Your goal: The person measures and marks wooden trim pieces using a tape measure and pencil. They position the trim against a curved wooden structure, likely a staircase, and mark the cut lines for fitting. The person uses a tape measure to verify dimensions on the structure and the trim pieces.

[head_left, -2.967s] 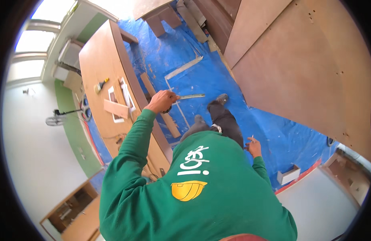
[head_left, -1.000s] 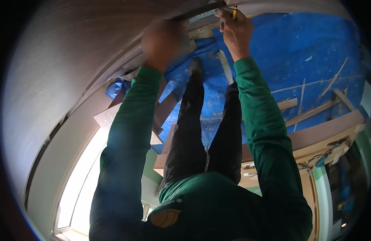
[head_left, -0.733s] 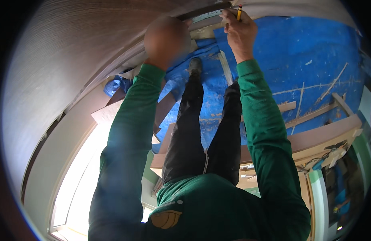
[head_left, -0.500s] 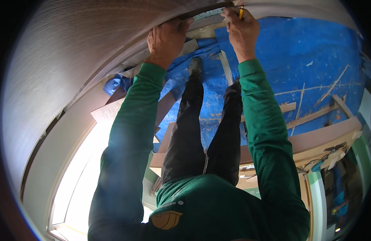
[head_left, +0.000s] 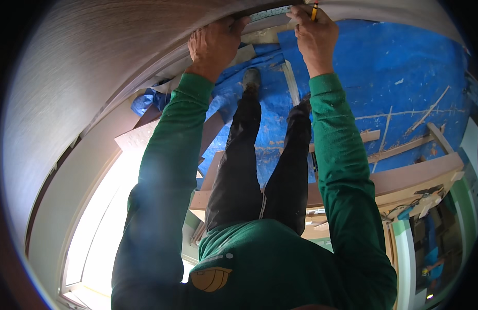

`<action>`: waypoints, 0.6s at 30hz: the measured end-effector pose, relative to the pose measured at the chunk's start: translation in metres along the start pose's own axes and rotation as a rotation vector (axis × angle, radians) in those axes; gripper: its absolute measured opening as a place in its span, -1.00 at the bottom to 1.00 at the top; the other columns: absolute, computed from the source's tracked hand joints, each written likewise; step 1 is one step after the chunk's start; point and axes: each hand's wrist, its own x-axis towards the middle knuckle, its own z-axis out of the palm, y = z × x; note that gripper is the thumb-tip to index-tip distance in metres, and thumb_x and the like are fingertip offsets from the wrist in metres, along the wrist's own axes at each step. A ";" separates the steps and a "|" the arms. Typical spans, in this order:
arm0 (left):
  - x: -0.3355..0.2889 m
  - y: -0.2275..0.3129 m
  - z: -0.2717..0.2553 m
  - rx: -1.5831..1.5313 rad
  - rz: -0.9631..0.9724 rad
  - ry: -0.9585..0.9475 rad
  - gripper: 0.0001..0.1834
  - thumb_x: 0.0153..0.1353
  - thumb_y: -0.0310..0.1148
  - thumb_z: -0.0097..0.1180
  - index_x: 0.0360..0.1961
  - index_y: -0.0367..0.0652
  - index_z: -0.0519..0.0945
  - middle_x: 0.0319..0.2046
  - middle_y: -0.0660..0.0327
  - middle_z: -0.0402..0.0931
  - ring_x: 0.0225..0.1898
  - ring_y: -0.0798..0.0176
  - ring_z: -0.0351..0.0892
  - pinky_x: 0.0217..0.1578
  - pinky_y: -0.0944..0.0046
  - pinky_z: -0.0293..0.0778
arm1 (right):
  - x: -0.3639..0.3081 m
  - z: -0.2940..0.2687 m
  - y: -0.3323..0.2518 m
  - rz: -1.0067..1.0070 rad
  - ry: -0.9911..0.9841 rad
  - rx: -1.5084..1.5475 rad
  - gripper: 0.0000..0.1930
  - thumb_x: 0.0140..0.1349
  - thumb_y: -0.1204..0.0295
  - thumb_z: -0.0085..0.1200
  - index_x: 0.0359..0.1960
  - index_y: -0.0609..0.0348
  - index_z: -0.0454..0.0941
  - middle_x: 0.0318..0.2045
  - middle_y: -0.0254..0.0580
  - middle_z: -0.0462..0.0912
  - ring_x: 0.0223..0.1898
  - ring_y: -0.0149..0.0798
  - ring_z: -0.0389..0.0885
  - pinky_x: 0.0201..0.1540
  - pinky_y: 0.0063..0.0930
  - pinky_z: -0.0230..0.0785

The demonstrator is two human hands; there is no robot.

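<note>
Both my arms reach up to the lower edge of a wood-grained panel (head_left: pixel 115 46). Along that edge lies a graduated metal ruler (head_left: pixel 270 13), stretched between my hands. My left hand (head_left: pixel 214 45) is closed at its left end, with the fingers curled at the panel edge and the thumb beside the ruler. At the other end, my right hand (head_left: pixel 316 39) pinches the ruler's tip with thumb and forefinger. A yellow pencil (head_left: pixel 314 11) is held between the fingers of that same hand, standing up from it. Parts of both hands' fingertips are hidden by the panel edge.
A blue tarp (head_left: pixel 389 67) covers the floor under my feet, with wood strips (head_left: pixel 404 150) and debris on it. Behind me stands a bench-like board (head_left: pixel 414 173) with a power tool (head_left: pixel 406 212) on it. A bright window (head_left: pixel 96 232) is at the lower left.
Both hands have stayed at the ruler. My right hand and the pencil have shifted slightly up and to the right, and the view has moved a little.
</note>
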 end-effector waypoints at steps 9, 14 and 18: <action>0.003 0.004 -0.003 0.030 -0.006 0.006 -0.43 0.40 0.25 0.26 -0.24 -0.09 0.87 -0.34 -0.06 0.79 -0.21 -0.27 0.79 -0.09 -0.20 0.66 | -0.001 -0.008 0.008 0.075 -0.097 0.114 -0.89 0.44 0.50 0.28 -0.20 0.28 0.78 -0.30 -0.22 0.85 -0.49 -0.53 0.55 -0.44 -0.59 0.37; 0.002 0.004 -0.003 0.049 -0.022 -0.006 -0.39 0.40 0.30 0.22 -0.18 -0.08 0.88 -0.27 -0.08 0.80 -0.14 -0.27 0.79 -0.04 -0.20 0.67 | 0.001 -0.009 0.008 0.161 -0.094 0.164 -0.91 0.42 0.52 0.28 -0.20 0.28 0.79 -0.28 -0.19 0.88 -0.57 -0.57 0.50 -0.55 -0.65 0.31; 0.003 0.007 -0.003 0.066 -0.055 -0.016 -0.38 0.41 0.31 0.19 -0.12 -0.05 0.89 -0.21 -0.06 0.82 -0.08 -0.25 0.80 0.03 -0.20 0.66 | 0.001 -0.009 0.008 0.129 -0.098 0.141 -0.92 0.41 0.54 0.29 -0.19 0.29 0.79 -0.27 -0.16 0.88 -0.57 -0.57 0.49 -0.55 -0.65 0.30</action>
